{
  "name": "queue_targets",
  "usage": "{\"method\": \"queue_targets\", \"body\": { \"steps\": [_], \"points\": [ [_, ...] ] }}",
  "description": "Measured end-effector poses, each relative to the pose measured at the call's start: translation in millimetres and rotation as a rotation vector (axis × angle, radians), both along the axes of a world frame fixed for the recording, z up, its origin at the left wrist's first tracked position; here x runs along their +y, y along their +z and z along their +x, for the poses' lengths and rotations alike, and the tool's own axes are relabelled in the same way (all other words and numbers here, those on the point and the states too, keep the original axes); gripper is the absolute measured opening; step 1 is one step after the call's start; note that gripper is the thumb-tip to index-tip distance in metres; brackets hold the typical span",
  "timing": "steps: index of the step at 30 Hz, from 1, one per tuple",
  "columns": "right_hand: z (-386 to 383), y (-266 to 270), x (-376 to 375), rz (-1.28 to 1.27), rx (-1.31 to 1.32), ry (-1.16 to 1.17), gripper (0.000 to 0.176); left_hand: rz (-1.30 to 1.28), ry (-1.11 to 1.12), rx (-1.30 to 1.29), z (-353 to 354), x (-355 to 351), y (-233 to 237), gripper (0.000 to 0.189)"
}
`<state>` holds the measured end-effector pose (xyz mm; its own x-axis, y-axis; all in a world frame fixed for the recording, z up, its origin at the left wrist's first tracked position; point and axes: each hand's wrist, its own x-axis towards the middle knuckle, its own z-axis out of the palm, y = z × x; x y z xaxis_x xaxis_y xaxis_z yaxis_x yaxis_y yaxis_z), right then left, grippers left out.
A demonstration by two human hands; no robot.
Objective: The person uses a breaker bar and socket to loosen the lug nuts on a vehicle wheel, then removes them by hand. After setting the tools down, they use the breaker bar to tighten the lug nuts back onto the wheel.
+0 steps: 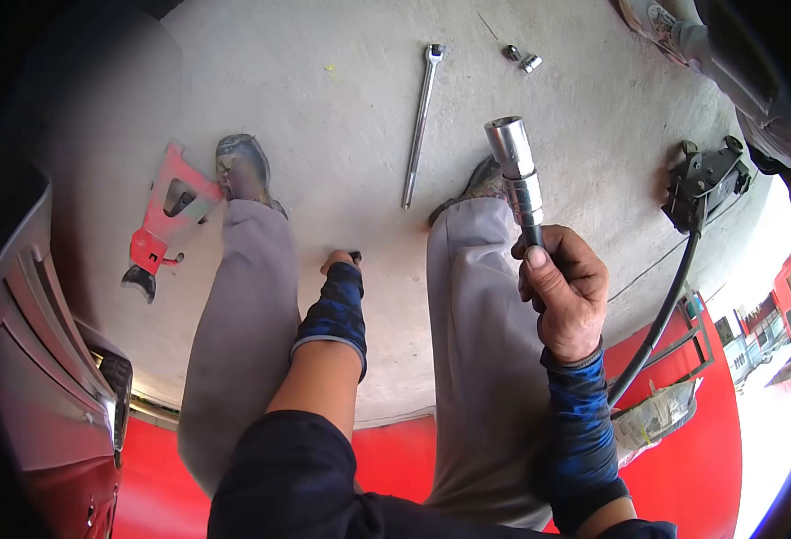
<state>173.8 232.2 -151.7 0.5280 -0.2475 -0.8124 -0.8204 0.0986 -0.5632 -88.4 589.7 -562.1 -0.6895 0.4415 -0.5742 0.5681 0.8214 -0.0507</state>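
Note:
My right hand (564, 289) is closed around the dark shaft of a socket tool, thumb pressed along it. A large chrome socket (510, 148) points upward at the tool's end, with a ridged chrome section below it. My left hand (338, 262) is low between my legs, near the floor. Its fingers look curled against a small dark thing (355, 257) that I cannot make out, and they are mostly hidden by the wrist. On the concrete ahead lies a long chrome breaker bar (421, 126), touched by neither hand.
Two small sockets (530, 63) lie beyond the bar. A red jack stand (175, 202) is beside my left shoe. To the right is a black floor jack (705, 184) with a long handle (660, 323). Another person's leg (728, 76) shows upper right; a car panel (50, 359) borders the left.

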Motion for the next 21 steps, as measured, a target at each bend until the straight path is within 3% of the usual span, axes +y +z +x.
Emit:
{"method": "queue_targets", "body": {
  "steps": [2, 4, 5, 11, 13, 14, 15, 17, 21],
  "points": [
    [-5, -1, -5, 0.018, 0.018, -0.007, 0.023, 0.253, -0.049, 0.144, 50, -37, 11, 0.039],
    [-11, -4, -7, 0.015, 0.046, -0.020, 0.022, 0.233, -0.455, 0.150, 107, -69, 40, 0.037],
    [-10, -7, -8, 0.003, 0.071, -0.028, 0.021, 0.078, -0.850, 0.066, 135, -87, 59, 0.037],
    [-4, -12, -10, 0.034, 0.020, -0.178, 0.023, 0.049, -1.336, -0.426, 329, -183, 100, 0.047],
    [-3, -16, -12, 0.065, 0.006, -0.207, 0.024, -0.144, -1.645, -0.489, 377, -204, 113, 0.046],
    [-3, -16, -13, 0.043, 0.009, -0.204, 0.025, -0.295, -1.814, -0.413, 398, -212, 119, 0.052],
    [-1, -16, -16, 0.049, -0.012, -0.230, 0.025, -0.282, -1.845, -0.422, 411, -217, 112, 0.052],
    [1, -11, -20, 0.067, -0.025, -0.208, 0.025, -0.555, -2.193, -0.283, 426, -222, 108, 0.059],
    [5, -10, -26, 0.128, -0.072, -0.241, 0.023, -0.715, -1.999, -0.509, 408, -210, 143, 0.063]
  ]
}}
